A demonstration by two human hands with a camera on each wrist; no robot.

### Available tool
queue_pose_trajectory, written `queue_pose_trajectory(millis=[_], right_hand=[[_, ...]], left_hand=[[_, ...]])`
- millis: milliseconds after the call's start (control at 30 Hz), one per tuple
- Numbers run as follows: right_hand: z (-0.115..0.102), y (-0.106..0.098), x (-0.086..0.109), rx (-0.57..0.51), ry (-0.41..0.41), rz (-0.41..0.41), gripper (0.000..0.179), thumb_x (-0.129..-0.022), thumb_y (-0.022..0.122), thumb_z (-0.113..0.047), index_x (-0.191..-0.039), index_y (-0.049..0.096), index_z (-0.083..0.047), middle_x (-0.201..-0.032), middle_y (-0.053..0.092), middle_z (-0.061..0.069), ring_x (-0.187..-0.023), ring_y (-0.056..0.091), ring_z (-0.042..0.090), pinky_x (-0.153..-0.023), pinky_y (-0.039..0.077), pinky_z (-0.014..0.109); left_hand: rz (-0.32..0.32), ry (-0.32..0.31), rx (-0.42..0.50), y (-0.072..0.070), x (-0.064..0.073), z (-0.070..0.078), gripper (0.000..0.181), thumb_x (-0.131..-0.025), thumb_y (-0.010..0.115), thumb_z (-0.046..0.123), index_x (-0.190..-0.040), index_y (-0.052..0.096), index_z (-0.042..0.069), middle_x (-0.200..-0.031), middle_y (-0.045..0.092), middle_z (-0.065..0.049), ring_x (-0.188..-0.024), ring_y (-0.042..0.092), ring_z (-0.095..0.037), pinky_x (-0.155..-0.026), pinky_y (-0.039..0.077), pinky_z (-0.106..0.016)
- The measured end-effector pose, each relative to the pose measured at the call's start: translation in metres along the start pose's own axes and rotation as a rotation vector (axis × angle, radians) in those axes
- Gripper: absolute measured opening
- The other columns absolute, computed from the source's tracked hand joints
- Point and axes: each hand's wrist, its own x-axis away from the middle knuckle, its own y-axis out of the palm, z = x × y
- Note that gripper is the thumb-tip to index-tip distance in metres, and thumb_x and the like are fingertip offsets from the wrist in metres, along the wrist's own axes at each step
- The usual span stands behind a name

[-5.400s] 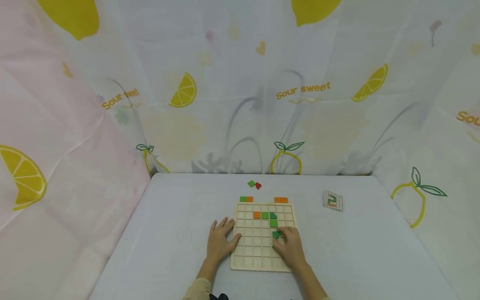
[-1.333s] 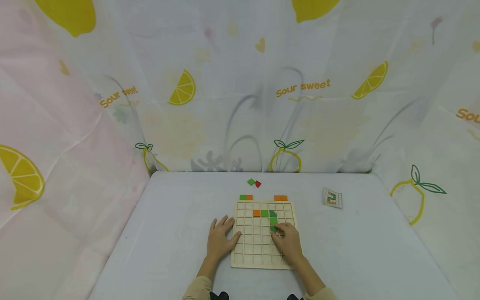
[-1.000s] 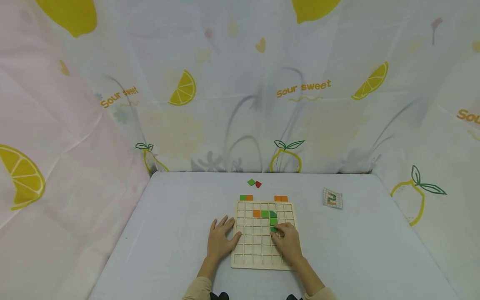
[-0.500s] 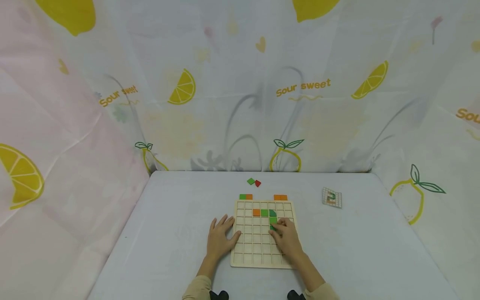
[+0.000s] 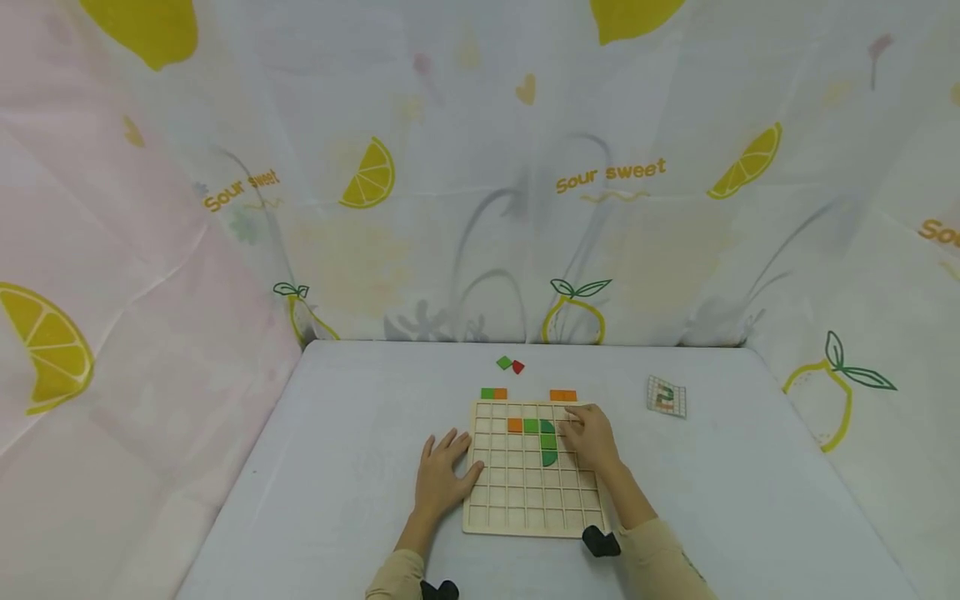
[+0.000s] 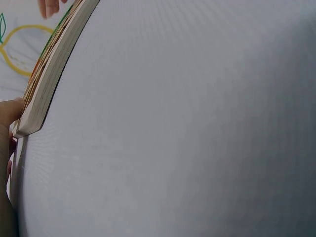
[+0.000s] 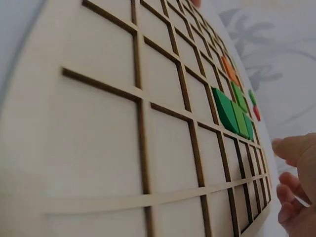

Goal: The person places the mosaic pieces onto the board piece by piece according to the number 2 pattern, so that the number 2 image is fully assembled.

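Observation:
A pale wooden grid board [image 5: 510, 492] lies on the white table. My left hand [image 5: 442, 475] rests at its left edge, fingers spread and thumb over the rim. Over the board's back right part is my right hand [image 5: 592, 439], its fingers loosely bent with nothing between them. An orange square tile [image 5: 514, 426], a green square tile [image 5: 531, 426] and a dark green round-cornered tile [image 5: 547, 426] form a row in the grid. Below that row's right end come another green square tile [image 5: 548, 442] and a dark green rounded tile [image 5: 549, 457], also visible in the right wrist view.
Behind the board lie a green tile [image 5: 487, 393] beside an orange one [image 5: 501, 393], and a pair of orange tiles [image 5: 563, 396]. Farther back are a green tile [image 5: 504, 363] and a red tile [image 5: 518, 367]. A patterned card [image 5: 666, 397] lies at the right.
My right hand has let go of the dark green rounded tile, which now lies in the grid under the green square. The hand has moved away toward the board's back right. My left hand stays put.

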Motion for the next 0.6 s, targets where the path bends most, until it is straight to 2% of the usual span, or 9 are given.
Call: queue_pose_trajectory(millis=[100,233,333,500,600], right_hand=[[0.004,0.002,-0.016,0.029,-0.018,0.062,0.027,-0.081,0.068,-0.004,-0.103,0.066,0.012,-0.099,0.060,0.029,-0.092,0.057,0.041,-0.079,0.050,0.053],[0.005,0.011,-0.037,0.096,-0.107,0.114,0.025,-0.078,0.068,-0.002,-0.099,0.067,0.011,-0.094,0.062,0.029,-0.091,0.056,0.043,-0.080,0.046,0.055],[0.003,0.018,-0.048,0.157,-0.128,0.140,0.024,-0.078,0.068,-0.004,-0.098,0.069,0.009,-0.093,0.062,0.028,-0.089,0.055,0.043,-0.077,0.044,0.054],[-0.003,0.031,-0.061,0.159,-0.053,0.076,0.026,-0.079,0.064,-0.007,-0.102,0.069,0.004,-0.100,0.061,0.026,-0.092,0.052,0.044,-0.077,0.044,0.056],[0.001,0.043,-0.070,0.136,-0.093,0.040,0.026,-0.082,0.060,-0.012,-0.103,0.070,0.001,-0.100,0.063,0.024,-0.091,0.054,0.044,-0.073,0.046,0.058]], left_hand=[[-0.002,0.000,0.000,-0.001,0.000,0.000,0.046,-0.075,0.072,0.030,-0.111,0.068,0.001,-0.112,0.068,-0.012,-0.113,0.058,-0.033,-0.103,0.033,-0.058],[0.005,0.006,0.002,0.000,-0.001,-0.001,0.046,-0.075,0.072,0.030,-0.110,0.068,0.001,-0.112,0.068,-0.012,-0.112,0.059,-0.033,-0.102,0.034,-0.058],[0.018,0.017,0.005,0.002,-0.001,-0.002,0.045,-0.074,0.073,0.030,-0.109,0.069,0.001,-0.110,0.068,-0.011,-0.111,0.060,-0.033,-0.101,0.035,-0.059],[0.003,0.003,0.006,0.002,0.000,0.000,0.046,-0.074,0.073,0.031,-0.110,0.068,0.002,-0.112,0.068,-0.011,-0.113,0.059,-0.032,-0.102,0.034,-0.058],[-0.016,-0.017,-0.006,0.001,0.001,-0.001,0.047,-0.075,0.072,0.032,-0.112,0.068,0.003,-0.113,0.068,-0.010,-0.115,0.058,-0.031,-0.105,0.032,-0.056]])
